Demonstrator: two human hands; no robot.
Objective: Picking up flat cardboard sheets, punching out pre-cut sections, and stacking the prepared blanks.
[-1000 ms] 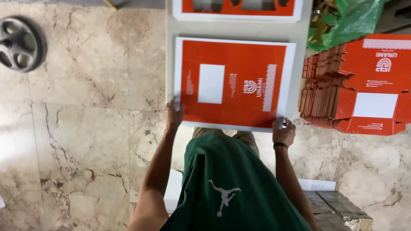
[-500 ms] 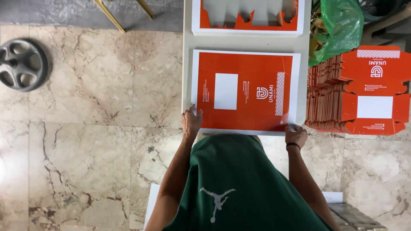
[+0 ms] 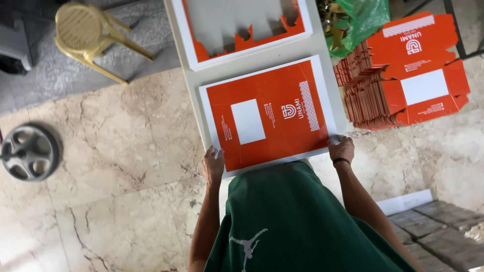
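Head view: left hand (image 3: 213, 164) and right hand (image 3: 342, 148) pinch the near corners of the orange printed sheet (image 3: 269, 116), fingers curled over its edge, flat on the white table (image 3: 187, 60). Uneven pull could skew or crease it. Beyond the sheet lies a die-cut sheet (image 3: 242, 27); right of it, stacked orange cartons (image 3: 403, 75) crowd close.

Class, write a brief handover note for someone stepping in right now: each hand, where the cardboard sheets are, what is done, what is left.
Left hand grips the near-left corner of the orange printed sheet; right hand grips its near-right corner. The sheet lies flat on the white table. Beyond it lies a punched-out sheet frame. A stack of cut orange blanks sits to the right. Done: the stacked blanks. Left: the held sheet, uncut.
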